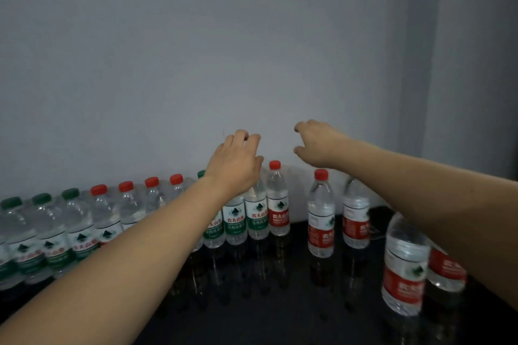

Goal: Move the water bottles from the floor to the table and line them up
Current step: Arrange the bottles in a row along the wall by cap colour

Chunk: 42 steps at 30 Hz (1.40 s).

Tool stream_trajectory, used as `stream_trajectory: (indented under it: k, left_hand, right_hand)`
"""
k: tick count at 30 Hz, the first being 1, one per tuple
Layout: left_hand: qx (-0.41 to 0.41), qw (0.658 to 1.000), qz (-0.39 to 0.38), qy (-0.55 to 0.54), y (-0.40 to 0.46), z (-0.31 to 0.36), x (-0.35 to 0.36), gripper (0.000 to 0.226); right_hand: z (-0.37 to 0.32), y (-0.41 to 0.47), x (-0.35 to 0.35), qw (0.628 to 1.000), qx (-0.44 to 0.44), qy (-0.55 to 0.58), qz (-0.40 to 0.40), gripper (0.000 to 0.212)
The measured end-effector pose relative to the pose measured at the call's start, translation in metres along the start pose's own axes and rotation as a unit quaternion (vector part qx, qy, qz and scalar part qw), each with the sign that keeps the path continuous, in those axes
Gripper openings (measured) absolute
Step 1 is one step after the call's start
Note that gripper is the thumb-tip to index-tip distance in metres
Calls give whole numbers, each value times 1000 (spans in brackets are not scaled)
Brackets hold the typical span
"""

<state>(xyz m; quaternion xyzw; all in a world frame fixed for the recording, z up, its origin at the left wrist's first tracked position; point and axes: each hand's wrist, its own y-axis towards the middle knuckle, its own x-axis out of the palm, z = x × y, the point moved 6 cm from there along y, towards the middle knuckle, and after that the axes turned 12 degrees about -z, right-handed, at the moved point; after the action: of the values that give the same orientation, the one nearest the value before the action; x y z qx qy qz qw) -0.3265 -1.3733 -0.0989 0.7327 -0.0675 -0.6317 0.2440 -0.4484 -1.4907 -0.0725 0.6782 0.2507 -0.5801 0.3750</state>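
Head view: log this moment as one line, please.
left hand raised, empty | right hand raised, empty | row of bottles upright along wall | table dark

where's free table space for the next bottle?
Bare patches on the glossy black table: the gap in the row between the red-capped red-label bottle and the next red-capped bottle, and the front strip before the row. Crowded: the packed green- and red-capped line at left, the right corner cluster.

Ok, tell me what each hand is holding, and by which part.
Nothing is held. The left hand and the right hand hang above the bottle row with fingers loosely curled, touching no bottle.
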Motion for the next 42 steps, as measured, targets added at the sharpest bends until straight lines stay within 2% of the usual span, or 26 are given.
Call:
stream_trajectory:
  k: [4,9,12,17,22,27,32,42]
  left_hand:
    - [21,999,14,-20,-10,43,-39,48]
    - [17,996,-32,-79,4,84,-42,51]
    - [4,991,-102,-89,26,99,-19,52]
    - [-15,979,-201,-25,61,109,40,59]
    - [-6,970,-243,-14,88,113,79,51]
    - [15,973,-226,47,101,118,93,37]
    - [24,973,-228,10,102,119,94,33]
    - [32,974,-224,-5,113,86,96,34]
  right_hand:
    - [23,-38,-31,1000,23,7,4,44]
    - [71,-54,-34,995,84,1,-45,41]
    - [100,-46,-16,990,114,-14,-87,40]
    - [132,-14,25,980,130,-8,-152,50]
    - [151,11,69,963,142,26,-227,41]
    - [154,26,85,969,126,60,-202,34]
    - [152,27,83,979,122,43,-155,35]
    - [137,47,66,977,133,86,-144,28]
